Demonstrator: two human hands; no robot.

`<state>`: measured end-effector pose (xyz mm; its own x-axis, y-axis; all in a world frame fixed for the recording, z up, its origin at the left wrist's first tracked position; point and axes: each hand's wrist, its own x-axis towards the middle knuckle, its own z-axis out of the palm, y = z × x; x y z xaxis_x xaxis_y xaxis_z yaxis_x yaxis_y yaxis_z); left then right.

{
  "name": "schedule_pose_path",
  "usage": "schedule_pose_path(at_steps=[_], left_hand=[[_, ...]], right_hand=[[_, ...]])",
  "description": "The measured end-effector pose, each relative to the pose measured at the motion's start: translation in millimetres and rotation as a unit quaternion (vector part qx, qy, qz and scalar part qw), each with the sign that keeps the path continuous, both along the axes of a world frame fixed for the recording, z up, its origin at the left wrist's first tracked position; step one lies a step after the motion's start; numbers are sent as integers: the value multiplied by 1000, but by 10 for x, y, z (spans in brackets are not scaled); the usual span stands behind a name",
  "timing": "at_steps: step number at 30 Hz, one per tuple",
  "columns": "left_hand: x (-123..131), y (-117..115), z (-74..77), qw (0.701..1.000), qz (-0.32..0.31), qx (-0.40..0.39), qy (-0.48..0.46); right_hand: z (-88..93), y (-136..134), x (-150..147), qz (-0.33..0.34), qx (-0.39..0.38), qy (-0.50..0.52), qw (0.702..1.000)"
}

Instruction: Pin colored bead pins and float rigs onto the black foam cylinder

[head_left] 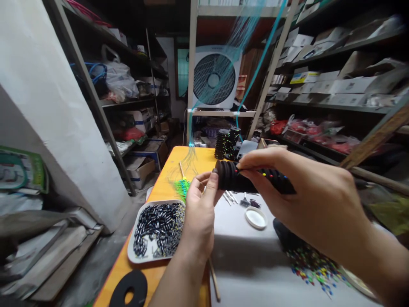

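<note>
A black ribbed roll (228, 175) lies sideways between both hands, with small red, yellow and blue dots along it. My left hand (204, 200) grips its left end, thumb on the end face and fingers wrapped beneath. Above the roll my right hand (271, 170) pinches thumb and index finger together at its upper surface, beside a red dot. What sits between those fingertips is too small to make out. My right hand covers part of the roll's right end. Below and left of my left hand is a white tray (131, 245) of small black and metallic pieces.
The yellow table (169, 168) also holds a black foam disc (136, 283), a green bristly bundle (182, 187) and a wooden stick (214, 281). A round white lid (256, 218) and colourful-headed pins (315, 264) lie right. Black rolls (222, 145) stand behind, before a fan (215, 79).
</note>
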<state>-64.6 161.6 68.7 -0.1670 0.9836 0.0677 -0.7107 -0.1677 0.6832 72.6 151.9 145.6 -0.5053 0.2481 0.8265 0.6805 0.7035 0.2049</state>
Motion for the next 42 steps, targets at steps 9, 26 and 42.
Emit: schedule_pose_path(at_steps=[9, 26, 42], left_hand=[[5, 6, 5, 1000, -7, 6, 13], [10, 24, -12, 1000, 5, 2, 3], [7, 19, -11, 1000, 2, 12, -8]], right_hand=[[3, 94, -135, 0, 24, -34, 999], [13, 103, -154, -7, 33, -61, 998], [23, -64, -23, 32, -13, -109, 993]])
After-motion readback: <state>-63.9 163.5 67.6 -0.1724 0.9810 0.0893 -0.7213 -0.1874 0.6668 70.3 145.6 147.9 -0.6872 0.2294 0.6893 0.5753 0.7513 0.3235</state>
